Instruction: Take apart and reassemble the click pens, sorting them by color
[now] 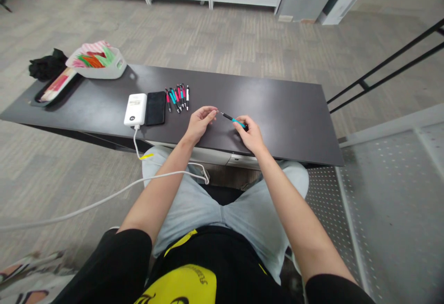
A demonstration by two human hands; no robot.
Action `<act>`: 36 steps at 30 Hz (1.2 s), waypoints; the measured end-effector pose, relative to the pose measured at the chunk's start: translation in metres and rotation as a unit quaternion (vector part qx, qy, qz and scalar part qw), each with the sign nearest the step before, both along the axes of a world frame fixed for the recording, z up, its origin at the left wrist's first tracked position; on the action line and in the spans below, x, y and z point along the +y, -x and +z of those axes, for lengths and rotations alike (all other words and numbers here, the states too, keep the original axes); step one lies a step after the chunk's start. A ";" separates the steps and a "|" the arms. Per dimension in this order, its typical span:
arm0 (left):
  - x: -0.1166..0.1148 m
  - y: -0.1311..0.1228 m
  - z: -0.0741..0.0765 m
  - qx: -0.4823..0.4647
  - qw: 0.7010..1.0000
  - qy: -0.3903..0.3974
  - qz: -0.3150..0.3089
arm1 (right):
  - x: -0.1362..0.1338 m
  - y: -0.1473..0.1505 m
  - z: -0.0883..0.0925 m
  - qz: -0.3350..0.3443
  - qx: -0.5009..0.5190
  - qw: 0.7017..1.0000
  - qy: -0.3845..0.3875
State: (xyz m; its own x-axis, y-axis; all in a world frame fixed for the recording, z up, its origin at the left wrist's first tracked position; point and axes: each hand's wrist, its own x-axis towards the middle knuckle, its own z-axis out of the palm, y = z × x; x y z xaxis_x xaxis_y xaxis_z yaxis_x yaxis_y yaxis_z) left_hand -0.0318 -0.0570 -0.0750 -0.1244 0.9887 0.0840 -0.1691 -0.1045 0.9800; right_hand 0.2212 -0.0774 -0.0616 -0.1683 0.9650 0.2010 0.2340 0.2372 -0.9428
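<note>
My right hand grips a teal and black pen above the dark table, its silver tip pointing left toward my other hand. The fingers of my left hand are pinched together just off that tip. Something tiny may sit between the thumb and forefinger, too small to name. Left of my hands, a row of pens in red, teal, black and white lies on the tabletop. Beside them rests a black phone, with a white power bank on its left.
A white basket of colourful packets stands at the table's far left, near a black tray and a crumpled black bag. The white cable runs from the power bank across my lap. Black rails rise on the right.
</note>
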 end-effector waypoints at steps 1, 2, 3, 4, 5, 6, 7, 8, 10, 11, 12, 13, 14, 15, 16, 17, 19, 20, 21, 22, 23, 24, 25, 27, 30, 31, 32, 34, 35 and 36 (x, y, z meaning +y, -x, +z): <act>-0.001 0.000 -0.001 -0.006 1.000 -0.003 -0.002 | 0.000 0.000 0.000 0.002 -0.006 1.000 -0.001; -0.003 0.001 -0.002 -0.010 1.000 -0.005 -0.003 | 0.000 0.000 0.001 0.004 -0.012 1.000 -0.002; -0.003 0.001 -0.003 -0.012 1.000 -0.007 -0.005 | -0.001 -0.001 0.001 0.005 -0.017 1.000 -0.004; -0.004 0.001 -0.003 -0.014 1.000 -0.008 -0.008 | -0.001 -0.001 0.002 0.005 -0.022 1.000 -0.006; -0.005 0.001 -0.004 -0.016 1.000 -0.011 -0.011 | -0.001 -0.001 0.002 0.005 -0.026 1.000 -0.007; -0.005 0.001 -0.004 -0.016 1.000 -0.014 -0.014 | -0.001 -0.001 0.002 0.005 -0.031 0.999 -0.007; -0.006 0.001 -0.004 -0.013 1.000 -0.017 -0.017 | -0.002 -0.001 0.003 0.004 -0.035 0.999 -0.006; -0.007 0.001 -0.004 -0.008 1.000 -0.020 -0.020 | -0.002 -0.001 0.003 0.005 -0.040 0.999 -0.003; -0.009 0.000 -0.004 0.008 0.999 -0.022 -0.025 | -0.003 -0.001 0.004 0.005 -0.046 0.999 0.004; -0.010 -0.001 -0.004 0.017 0.999 -0.022 -0.028 | -0.003 -0.001 0.005 0.004 -0.047 0.999 0.006; -0.010 -0.001 -0.004 0.023 0.999 -0.023 -0.030 | -0.003 -0.001 0.005 0.003 -0.048 0.999 0.007; -0.011 -0.001 -0.004 0.028 0.999 -0.025 -0.030 | -0.003 -0.001 0.005 0.000 -0.047 0.999 0.008; -0.011 -0.001 -0.004 0.029 0.999 -0.027 -0.025 | -0.003 -0.002 0.006 -0.003 -0.045 0.999 0.008; -0.011 -0.001 -0.004 0.027 0.999 -0.029 -0.017 | -0.004 -0.002 0.006 -0.006 -0.044 0.999 0.007; -0.010 -0.001 -0.005 0.024 0.999 -0.030 -0.006 | -0.004 -0.003 0.006 -0.010 -0.043 0.999 0.007; -0.009 0.000 -0.005 0.018 0.999 -0.030 0.008 | -0.004 -0.003 0.006 -0.012 -0.044 0.999 0.006; -0.008 0.000 -0.006 0.006 0.999 -0.026 0.030 | -0.004 -0.003 0.006 -0.013 -0.049 0.999 0.003; -0.007 0.000 -0.006 0.004 0.999 -0.024 0.033 | -0.004 -0.003 0.006 -0.011 -0.051 0.999 0.001; -0.007 0.000 -0.006 0.004 0.999 -0.024 0.031 | -0.004 -0.003 0.006 -0.009 -0.052 0.999 0.000; -0.007 0.000 -0.006 0.006 0.999 -0.026 0.024 | -0.003 -0.002 0.006 -0.007 -0.052 0.999 -0.002; -0.008 0.000 -0.006 0.009 0.999 -0.030 0.015 | -0.003 -0.002 0.006 -0.005 -0.050 0.999 -0.004; -0.009 0.000 -0.006 0.013 0.999 -0.033 0.005 | -0.003 -0.002 0.006 -0.003 -0.048 0.999 -0.005; -0.009 -0.001 -0.006 0.017 0.999 -0.035 -0.003 | -0.003 -0.001 0.006 -0.002 -0.047 0.999 -0.005; -0.011 -0.002 -0.005 0.026 0.999 -0.035 -0.012 | -0.004 -0.001 0.007 -0.001 -0.047 0.999 -0.004; -0.014 -0.003 -0.004 0.039 0.999 -0.034 -0.013 | -0.005 0.000 0.007 -0.006 -0.050 0.999 0.004; -0.014 -0.004 -0.004 0.041 0.998 -0.034 -0.012 | -0.005 0.001 0.007 -0.009 -0.049 0.999 0.005; -0.015 -0.004 -0.004 0.042 0.998 -0.034 -0.013 | -0.006 0.001 0.008 -0.010 -0.046 0.999 0.003; -0.015 -0.005 -0.005 0.041 0.998 -0.033 -0.015 | -0.006 0.001 0.008 -0.009 -0.041 0.999 -0.002; -0.016 -0.005 -0.005 0.040 0.999 -0.032 -0.015 | -0.006 0.001 0.008 -0.007 -0.040 0.999 -0.003; -0.015 -0.005 -0.005 0.040 0.999 -0.031 -0.015 | -0.006 0.001 0.009 -0.005 -0.042 0.999 -0.003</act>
State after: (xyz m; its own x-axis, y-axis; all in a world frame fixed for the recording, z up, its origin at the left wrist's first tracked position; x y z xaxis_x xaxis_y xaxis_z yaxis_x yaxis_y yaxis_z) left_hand -0.0267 -0.0725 -0.0802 -0.0853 0.9844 0.1541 -0.0952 -0.1620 0.9822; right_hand 0.2205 -0.0835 -0.0528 -0.1758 0.9652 0.1934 0.3141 0.2412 -0.9183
